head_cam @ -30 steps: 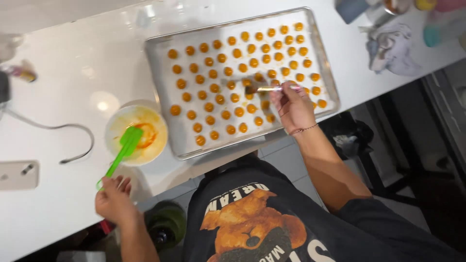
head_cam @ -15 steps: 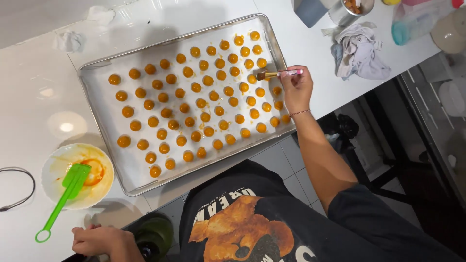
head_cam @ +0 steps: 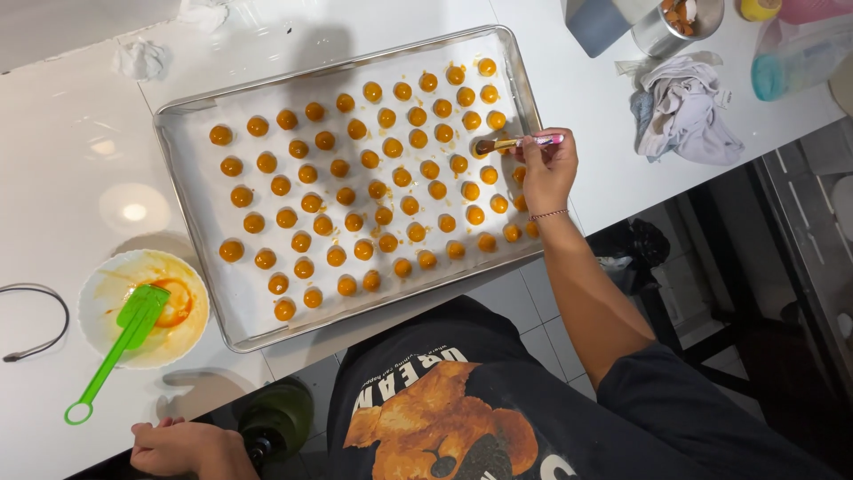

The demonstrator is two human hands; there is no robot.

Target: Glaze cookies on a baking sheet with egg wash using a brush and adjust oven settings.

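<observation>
Nearest us, our left hand point(head_cam: 191, 447) rests on the counter edge at the bottom, fingers curled in, gripping nothing we can see; a dark green rounded object point(head_cam: 275, 418) sits just beside it below the edge. Just past that, a white bowl point(head_cam: 142, 308) smeared with orange glaze holds a green silicone spatula point(head_cam: 120, 342), its handle hanging over the bowl rim toward us. A thin black cable point(head_cam: 40, 320) lies left of the bowl.

Mid-counter: a metal baking tray point(head_cam: 342, 188) lined with white paper, packed with rows of small orange-glazed balls point(head_cam: 355, 191). We judge them soft, fragile and tacky with glaze, so only a light touch; the tray is stiff and heavyish, best taken by its rolled rim on both short sides.

Our right hand point(head_cam: 549, 169) is at the tray's right edge, pinching a small pastry brush point(head_cam: 515, 142) by its pinkish handle, the bristle tip on a ball near the tray's far-right corner. We judge the brush light and stiff, best held near the handle's middle.

Farther right: a crumpled grey-white cloth point(head_cam: 684, 111). Far edge: a grey box point(head_cam: 600, 22), a round metal tin point(head_cam: 680, 22), a clear bottle with teal base point(head_cam: 800, 58), and crumpled tissue point(head_cam: 142, 58) at far left. Labels too small to tell.
</observation>
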